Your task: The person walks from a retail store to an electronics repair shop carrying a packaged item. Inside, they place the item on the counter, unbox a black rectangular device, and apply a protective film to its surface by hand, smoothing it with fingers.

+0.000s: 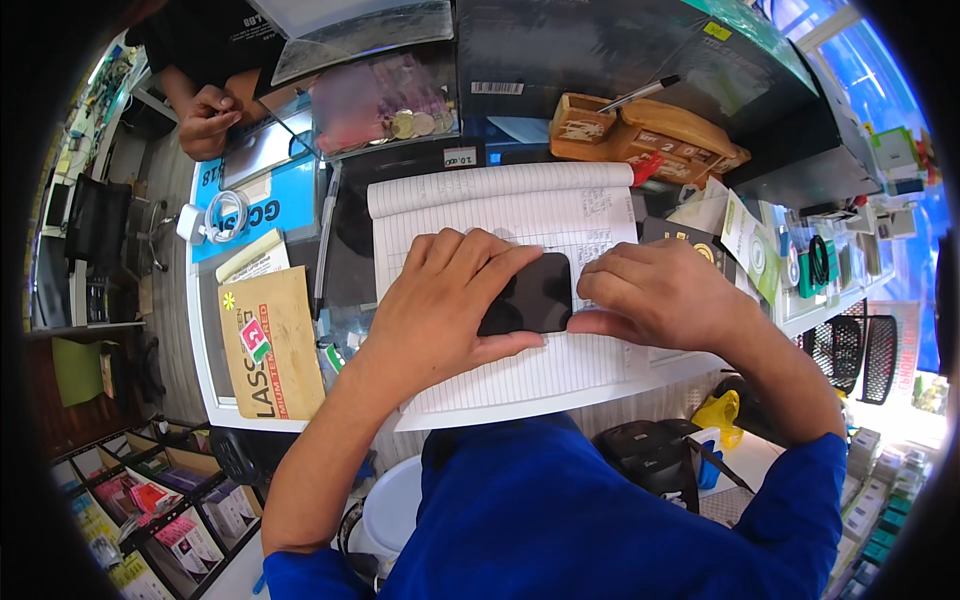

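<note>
A smartphone [535,298] with a dark screen lies sideways over a lined notebook [480,380]. My left hand [440,295] grips its left end, with the forefinger along the far edge and the thumb along the near edge. At the opposite end, my right hand [655,297] is closed, its curled fingers and thumb pressed against the phone's short edge. Handwriting shows on the right side of the notebook page, and its upper leaves are rolled back. The undersides of the right fingertips are hidden.
A clear box [385,100] of banknotes and coins stands beyond the notebook. Right of it is a wooden holder [650,135] with a pen. A brown envelope [270,345] and a white charger cable [226,212] lie left. Another person's hand [208,122] is at the far left.
</note>
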The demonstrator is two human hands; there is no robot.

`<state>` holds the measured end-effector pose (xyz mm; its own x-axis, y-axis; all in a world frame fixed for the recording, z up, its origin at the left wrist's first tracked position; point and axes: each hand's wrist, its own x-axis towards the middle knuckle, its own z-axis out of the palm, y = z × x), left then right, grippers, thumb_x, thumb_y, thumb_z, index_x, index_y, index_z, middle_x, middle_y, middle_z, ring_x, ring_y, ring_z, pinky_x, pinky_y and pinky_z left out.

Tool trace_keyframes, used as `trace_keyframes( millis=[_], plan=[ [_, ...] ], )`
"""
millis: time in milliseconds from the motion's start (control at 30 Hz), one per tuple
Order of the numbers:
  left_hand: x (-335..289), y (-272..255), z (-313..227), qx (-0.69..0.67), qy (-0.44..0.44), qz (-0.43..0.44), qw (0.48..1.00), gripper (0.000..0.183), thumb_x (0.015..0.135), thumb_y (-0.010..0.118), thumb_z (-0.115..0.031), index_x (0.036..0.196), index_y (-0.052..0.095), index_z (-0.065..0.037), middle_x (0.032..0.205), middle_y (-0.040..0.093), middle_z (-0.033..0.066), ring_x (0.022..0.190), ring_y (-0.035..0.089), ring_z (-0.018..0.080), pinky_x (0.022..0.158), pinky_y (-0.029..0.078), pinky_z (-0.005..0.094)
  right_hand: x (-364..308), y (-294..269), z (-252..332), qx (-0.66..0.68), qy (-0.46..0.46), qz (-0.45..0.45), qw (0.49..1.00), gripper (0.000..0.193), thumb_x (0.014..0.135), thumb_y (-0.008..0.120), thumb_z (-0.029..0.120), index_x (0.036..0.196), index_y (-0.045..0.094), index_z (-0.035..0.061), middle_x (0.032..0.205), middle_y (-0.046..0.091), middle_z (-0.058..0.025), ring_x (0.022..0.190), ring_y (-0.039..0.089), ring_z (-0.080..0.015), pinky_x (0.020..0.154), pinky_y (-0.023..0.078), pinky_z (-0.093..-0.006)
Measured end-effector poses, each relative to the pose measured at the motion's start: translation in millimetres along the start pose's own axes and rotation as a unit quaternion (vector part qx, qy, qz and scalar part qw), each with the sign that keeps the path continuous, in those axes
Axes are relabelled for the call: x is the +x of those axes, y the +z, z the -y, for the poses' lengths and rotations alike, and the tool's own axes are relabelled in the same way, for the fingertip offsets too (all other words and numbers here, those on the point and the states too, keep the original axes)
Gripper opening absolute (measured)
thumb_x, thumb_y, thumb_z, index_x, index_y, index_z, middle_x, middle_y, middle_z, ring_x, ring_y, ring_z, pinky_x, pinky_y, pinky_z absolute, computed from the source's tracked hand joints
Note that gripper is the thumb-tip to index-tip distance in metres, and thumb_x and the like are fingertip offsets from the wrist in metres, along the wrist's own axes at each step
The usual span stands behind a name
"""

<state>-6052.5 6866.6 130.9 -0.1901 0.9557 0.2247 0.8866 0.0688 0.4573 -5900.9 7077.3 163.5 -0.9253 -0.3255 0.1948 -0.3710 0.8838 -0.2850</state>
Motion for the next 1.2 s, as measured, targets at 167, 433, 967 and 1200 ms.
trace_keyframes(
  millis=[167,433,967,1200],
  plan=[
    [0,0,0,0.000,-0.003,0.004,1.000,0.075,0.070,0.081,-0.048,0.133,0.057,-0.015,0.109,0.055,0.0066,0.102,0.048,0.0280,0.094,0.040,0.0390,-2,-1,0,-0.016,0.006,0.017,1.000,0.032,0.078,0.081,0.029,0.090,0.059,0.0089,0.083,0.067,-0.0058,0.073,0.068,-0.0224,0.057,0.051,-0.0336],
    [1,-1,-1,0.001,-0.010,0.005,1.000,0.074,0.070,0.082,-0.047,0.132,0.058,-0.015,0.108,0.055,0.0066,0.102,0.049,0.0277,0.094,0.040,0.0389,0,-2,1,-0.026,-0.020,0.016,0.999,0.027,0.089,0.068,0.031,0.087,0.052,0.0085,0.073,0.057,-0.0059,0.070,0.063,-0.0239,0.056,0.050,-0.0368],
    [-1,0,-2,-0.001,-0.004,0.002,1.000,0.073,0.070,0.082,-0.045,0.132,0.057,-0.015,0.110,0.055,0.0067,0.103,0.048,0.0280,0.094,0.040,0.0393,-1,5,0,-0.062,-0.086,0.027,0.994,0.023,0.085,0.067,0.025,0.089,0.052,0.0094,0.069,0.052,-0.0034,0.065,0.061,-0.0198,0.051,0.048,-0.0337],
    [-4,0,-5,-0.008,-0.008,0.003,1.000,0.072,0.070,0.082,-0.043,0.131,0.058,-0.015,0.111,0.055,0.0066,0.104,0.049,0.0281,0.095,0.041,0.0397,-4,5,4,-0.061,-0.083,0.023,0.994,0.023,0.085,0.068,0.025,0.090,0.050,0.0103,0.069,0.053,-0.0030,0.067,0.062,-0.0195,0.051,0.048,-0.0335]
  ],
)
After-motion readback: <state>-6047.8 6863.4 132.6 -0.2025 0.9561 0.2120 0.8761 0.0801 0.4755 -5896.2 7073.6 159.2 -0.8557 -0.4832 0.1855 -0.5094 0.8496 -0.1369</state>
